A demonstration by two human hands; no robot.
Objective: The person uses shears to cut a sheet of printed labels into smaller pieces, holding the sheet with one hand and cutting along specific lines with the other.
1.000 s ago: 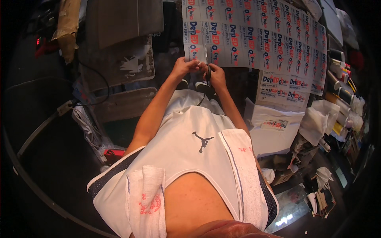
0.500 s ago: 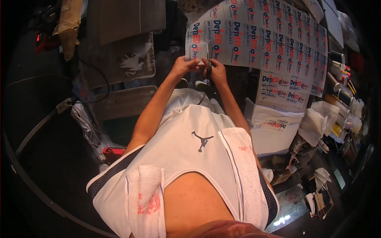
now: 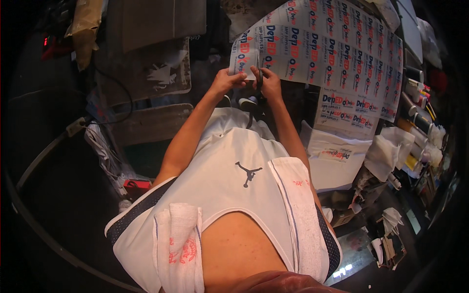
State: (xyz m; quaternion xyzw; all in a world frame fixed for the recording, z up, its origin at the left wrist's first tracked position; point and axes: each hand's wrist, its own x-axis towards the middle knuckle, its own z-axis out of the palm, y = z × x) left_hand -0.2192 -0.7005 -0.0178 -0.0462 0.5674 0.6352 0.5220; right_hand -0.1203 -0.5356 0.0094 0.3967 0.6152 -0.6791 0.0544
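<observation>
White towelling [image 3: 304, 219] lies over my right shoulder, and a folded white cloth [image 3: 180, 244] over my left. Below them is my white sleeveless shirt [image 3: 220, 163] with a dark emblem. To the left of my body sit a red box [image 3: 137, 187] and, beyond it, a bundle of pale cable [image 3: 101, 152].

Both arms extend forward, hands close together. My left hand [image 3: 228, 83] is closed in a pinch, thumb and fingers on the lower edge of the printed sheet [image 3: 312, 56] near its left end. My right hand [image 3: 269, 85] is closed around the dark handles of the scissors [image 3: 260, 78]; I cannot tell how far the blades are parted. The blades point away from me, at a slit next to the left-end strip.

The sheet extends from my hands to the right and away, bearing repeated blue and red print. Its right part overlaps a smaller printed sheet [image 3: 346, 105]. A white wrapper [image 3: 337, 161] lies nearer. At far left stands a brown cardboard package [image 3: 85, 36], beside a dark panel [image 3: 159, 22].
</observation>
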